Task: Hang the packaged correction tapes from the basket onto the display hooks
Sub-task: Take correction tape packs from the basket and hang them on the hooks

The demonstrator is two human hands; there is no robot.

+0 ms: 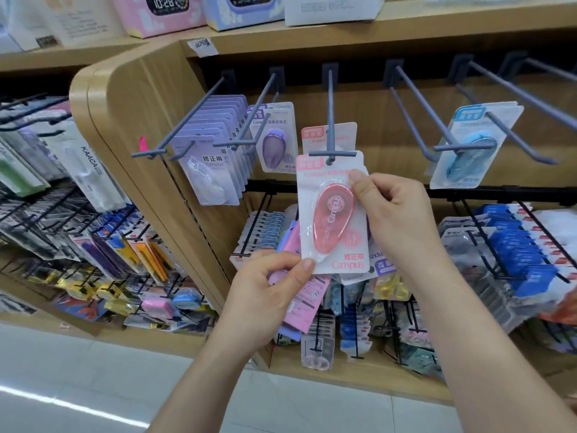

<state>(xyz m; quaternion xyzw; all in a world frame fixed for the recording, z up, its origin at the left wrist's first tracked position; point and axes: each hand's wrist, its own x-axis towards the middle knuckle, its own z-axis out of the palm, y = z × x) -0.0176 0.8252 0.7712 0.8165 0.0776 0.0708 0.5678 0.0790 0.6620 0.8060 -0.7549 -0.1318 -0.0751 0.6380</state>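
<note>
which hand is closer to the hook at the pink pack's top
Right. The right hand pinches the pink pack just below the hook; the left hand pinches its bottom corner, farther down.

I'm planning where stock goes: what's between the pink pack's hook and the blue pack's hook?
One empty hook sits between the pink pack and blue pack; head view shows it.

Front correction tape pack (331, 214) hangs at the tip of the middle hook (330, 104), another pack (313, 139) behind it; stacked packs (206, 170) left, lone pack (468, 170) right.
</note>
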